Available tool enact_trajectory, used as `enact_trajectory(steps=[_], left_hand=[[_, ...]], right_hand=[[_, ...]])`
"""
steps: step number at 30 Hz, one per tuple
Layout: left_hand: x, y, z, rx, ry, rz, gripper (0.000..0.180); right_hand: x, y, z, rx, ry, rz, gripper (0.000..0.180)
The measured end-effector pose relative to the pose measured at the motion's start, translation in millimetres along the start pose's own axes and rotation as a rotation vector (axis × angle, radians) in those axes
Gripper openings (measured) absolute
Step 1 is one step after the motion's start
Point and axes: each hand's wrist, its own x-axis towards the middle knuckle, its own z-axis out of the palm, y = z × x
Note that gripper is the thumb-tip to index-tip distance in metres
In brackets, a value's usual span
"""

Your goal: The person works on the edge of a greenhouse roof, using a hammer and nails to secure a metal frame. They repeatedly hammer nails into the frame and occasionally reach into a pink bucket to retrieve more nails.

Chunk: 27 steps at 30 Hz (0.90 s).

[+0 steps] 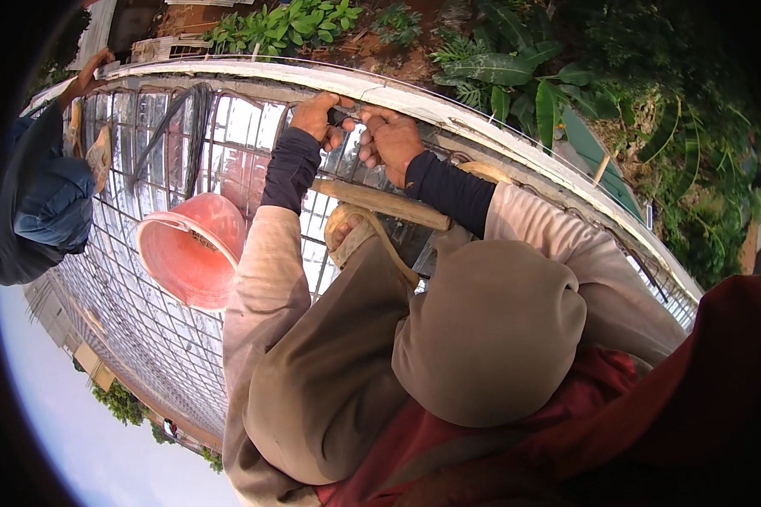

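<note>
My left hand (314, 118) is closed, fingers curled, at the far edge of a steel rebar mesh (220, 156). Just to its right, my right hand (391, 145) also has its fingers bent together. Both hands nearly meet beside the white edge board (347, 82). What is pinched between their fingertips is too small and dark to make out. Below the hands, a wooden handle (385, 204) lies slanting across the mesh, close to my sandalled foot (347, 232). Its far end is partly hidden near my left wrist.
A red bucket (190, 253) lies tipped left of my left forearm. Dark wires (196, 127) hang bundled over the mesh behind it. A co-worker (55, 194) crouches at the left. Beyond the edge board, plants (499, 68) and soil lie lower down.
</note>
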Motion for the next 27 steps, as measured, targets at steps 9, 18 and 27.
enact_trajectory(steps=[9,18,27], left_hand=[[-50.7,-15.7,9.8,0.151,0.05,0.551,0.024],[-24.8,-3.1,29.2,-0.021,0.367,0.321,0.013],[1.5,-20.8,27.6,0.14,0.249,0.305,0.017]], right_hand=[[-2.5,0.9,-0.6,0.026,-0.011,-0.02,0.037],[-5.8,2.2,-3.7,0.07,-0.04,-0.034,0.038],[-20.0,7.0,-11.8,0.098,-0.019,-0.087,0.031]])
